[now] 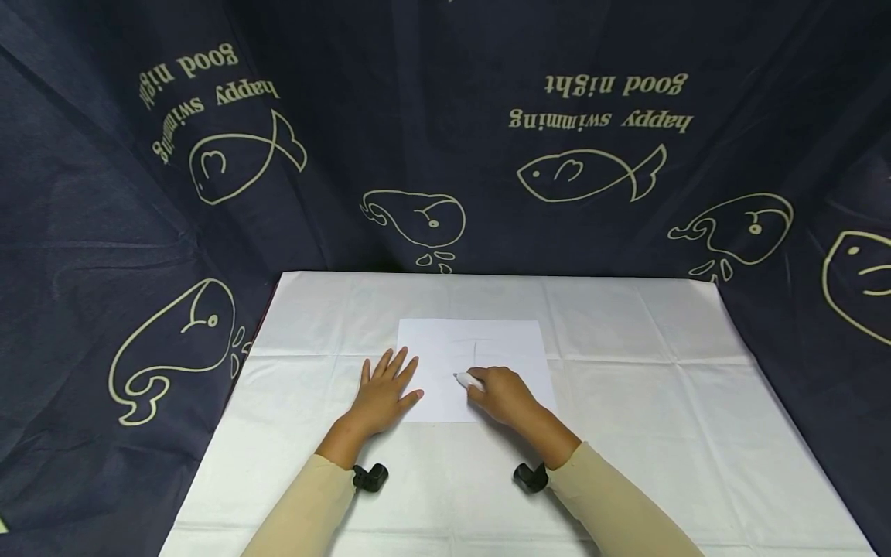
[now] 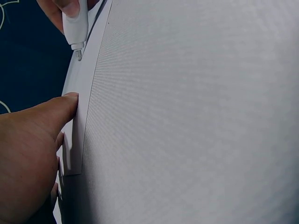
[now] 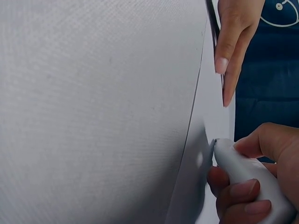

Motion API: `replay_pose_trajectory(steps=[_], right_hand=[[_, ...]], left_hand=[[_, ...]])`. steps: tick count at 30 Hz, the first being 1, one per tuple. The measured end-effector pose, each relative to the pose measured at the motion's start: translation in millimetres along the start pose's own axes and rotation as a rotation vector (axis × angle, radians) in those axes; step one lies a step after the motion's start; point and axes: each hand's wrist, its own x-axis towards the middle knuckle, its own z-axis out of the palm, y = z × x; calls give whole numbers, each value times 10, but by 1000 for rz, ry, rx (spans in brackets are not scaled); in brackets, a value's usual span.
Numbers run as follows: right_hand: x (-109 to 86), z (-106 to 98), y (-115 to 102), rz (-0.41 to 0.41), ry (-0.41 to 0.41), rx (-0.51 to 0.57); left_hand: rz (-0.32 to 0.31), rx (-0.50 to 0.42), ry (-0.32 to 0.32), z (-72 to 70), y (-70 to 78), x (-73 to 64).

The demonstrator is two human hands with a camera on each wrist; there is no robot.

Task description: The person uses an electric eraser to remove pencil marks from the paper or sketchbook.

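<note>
A white sheet of paper [image 1: 435, 340] lies on the cloth and carries a few faint grey strokes, one upright and others level. My left hand [image 1: 379, 397] rests with fingers spread over the sheet's left edge; its thumb [image 2: 65, 109] lies on the paper. My right hand [image 1: 506, 396] grips a thick white pen [image 1: 469, 380] over the lower middle of the sheet. The pen's narrow tip [image 2: 79, 55] points down and to the left, close over the paper. In the right wrist view, curled fingers wrap the pen barrel [image 3: 252, 175].
A white creased cloth [image 1: 626, 464] covers the table. Behind it and at both sides hangs a dark blue fabric [image 1: 487, 46] printed with fish, whales and upside-down words. Small black devices [image 1: 371, 477] sit at both wrists, beside beige sleeves [image 1: 306, 503].
</note>
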Motion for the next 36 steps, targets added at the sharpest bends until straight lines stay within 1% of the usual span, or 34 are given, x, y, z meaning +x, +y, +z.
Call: replay_pose_trajectory(steps=[3, 8, 14, 19, 25, 30, 36], right_hand=[[2, -7, -5, 4, 6, -1], [5, 6, -3, -8, -13, -6], [-2, 10, -17, -14, 16, -20], [0, 19, -27, -25, -8, 5], [3, 30, -30, -22, 24, -8], [0, 33, -56, -37, 7, 5], [8, 36, -83, -20, 11, -5]], left_hand=[[-2, 0, -5, 3, -3, 2], [-3, -1, -5, 8, -7, 7], [-2, -10, 0, 31, -26, 12], [2, -7, 5, 35, -29, 11], [4, -9, 8, 25, -23, 5], [6, -2, 14, 19, -19, -3], [4, -7, 18, 18, -14, -5]])
